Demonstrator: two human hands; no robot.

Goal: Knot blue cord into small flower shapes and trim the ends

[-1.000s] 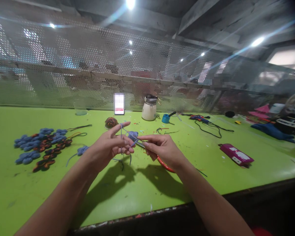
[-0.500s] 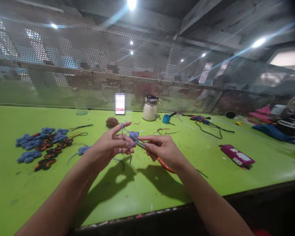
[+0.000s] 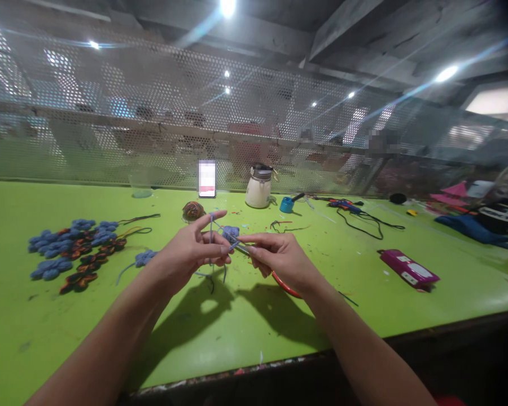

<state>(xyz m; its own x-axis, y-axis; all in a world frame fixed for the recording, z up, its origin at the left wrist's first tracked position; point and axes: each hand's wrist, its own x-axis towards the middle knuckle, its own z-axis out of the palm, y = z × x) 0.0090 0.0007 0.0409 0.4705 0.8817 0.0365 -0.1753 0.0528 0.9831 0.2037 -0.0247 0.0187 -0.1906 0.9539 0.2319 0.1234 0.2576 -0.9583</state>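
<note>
Left hand [image 3: 203, 246]: we pinched blue yarn [image 3: 211, 228], one strand stretched upright.
Right hand [image 3: 277, 254]: we pinched a crochet hook [image 3: 242, 248].
Crocheted flowers [image 3: 51, 269]: lay at our left hand's nine o'clock.

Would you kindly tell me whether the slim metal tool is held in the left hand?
No, the right hand grips the metal tool, while blue yarn is strung across the left hand.

The left hand [image 3: 189, 247] has shifted its thumb [image 3: 218, 250] slightly toward the right hand [image 3: 284, 256], nearer the blue yarn [image 3: 233, 245] between them.
</note>
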